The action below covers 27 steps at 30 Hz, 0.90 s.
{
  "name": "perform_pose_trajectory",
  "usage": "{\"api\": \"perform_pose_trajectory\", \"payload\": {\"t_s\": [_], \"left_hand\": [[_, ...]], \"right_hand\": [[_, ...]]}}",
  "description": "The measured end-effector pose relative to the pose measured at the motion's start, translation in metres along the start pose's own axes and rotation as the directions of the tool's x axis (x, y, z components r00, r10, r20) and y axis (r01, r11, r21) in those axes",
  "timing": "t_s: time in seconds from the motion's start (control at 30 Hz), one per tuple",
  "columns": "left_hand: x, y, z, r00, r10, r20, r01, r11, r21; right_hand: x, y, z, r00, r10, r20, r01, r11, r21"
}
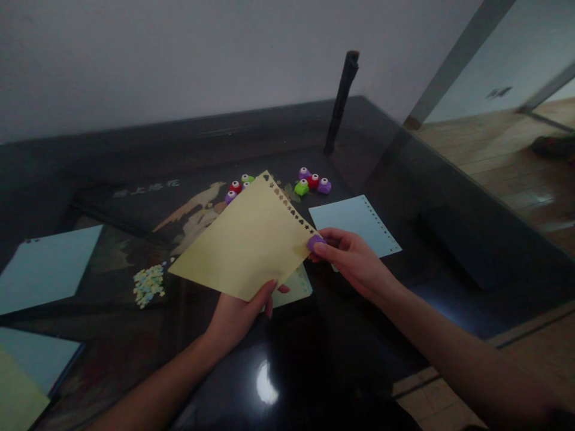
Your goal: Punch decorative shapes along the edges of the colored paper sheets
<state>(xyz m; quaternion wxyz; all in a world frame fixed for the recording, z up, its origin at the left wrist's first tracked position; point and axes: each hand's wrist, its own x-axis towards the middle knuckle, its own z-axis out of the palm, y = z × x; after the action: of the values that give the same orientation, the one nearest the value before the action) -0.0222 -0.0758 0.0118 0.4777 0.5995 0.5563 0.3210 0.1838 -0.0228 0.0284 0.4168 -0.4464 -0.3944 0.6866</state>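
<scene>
A yellow sheet of paper (240, 239) is held up, tilted, above the dark table. Small heart, star and other cut-outs run in a row along its upper right edge. My left hand (245, 314) grips the sheet's lower edge, thumb on top and fingers underneath. At the sheet's right corner, my right hand (350, 257) is closed around a small purple craft punch (317, 243), which sits at the end of the row of holes. Beneath the sheet lies another pale yellow-green paper (294, 290), also punched and partly covered.
Light blue punched paper (359, 224) lies to the right. Colourful craft punches with eyes (313, 181) stand behind, others (233, 190) partly hidden by the sheet. Paper confetti (149, 284) is piled left, near blue sheets (54, 266). A black upright post (342, 102) stands at the back.
</scene>
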Motion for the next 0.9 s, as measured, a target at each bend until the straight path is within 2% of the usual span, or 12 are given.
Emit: {"api": "perform_pose_trajectory", "payload": {"t_s": [0.9], "left_hand": [[0.0005,-0.0033,0.0005,1.000,0.009,0.018,-0.009,1.000,0.001]], "right_hand": [[0.0030,0.0055,-0.0002,0.999,-0.037,0.021,0.035,0.997,0.065]]}}
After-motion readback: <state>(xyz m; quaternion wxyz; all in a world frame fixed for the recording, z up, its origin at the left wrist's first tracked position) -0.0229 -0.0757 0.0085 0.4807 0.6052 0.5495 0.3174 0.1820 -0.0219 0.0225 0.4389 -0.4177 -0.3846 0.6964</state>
